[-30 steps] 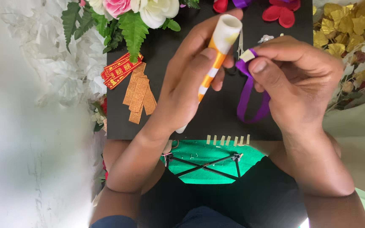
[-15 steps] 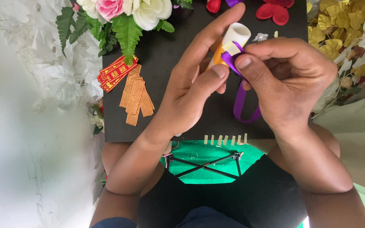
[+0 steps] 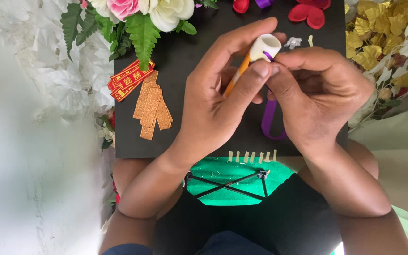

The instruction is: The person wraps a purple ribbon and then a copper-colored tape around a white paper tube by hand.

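Observation:
My left hand [image 3: 218, 101] grips an orange and white glue stick [image 3: 253, 59], white end pointing up and away. My right hand [image 3: 319, 97] pinches the top of a purple ribbon strip [image 3: 270, 118] against the white tip of the glue stick. The ribbon's loop hangs down below my right hand over a black board [image 3: 175, 66]. Both hands hover above the middle of the board.
Gold glitter strips [image 3: 152, 106] and red patterned strips [image 3: 129, 80] lie on the board's left part. Small tan pieces [image 3: 252, 156] line its near edge. Pink and white flowers with fern leaves [image 3: 133, 14] sit at top left, red petals [image 3: 310, 12] at top, gold leaves [image 3: 378, 42] at right.
My hands have drawn together. The right hand brought the purple ribbon's end up to the glue stick's tip, and the left thumb now presses beside it.

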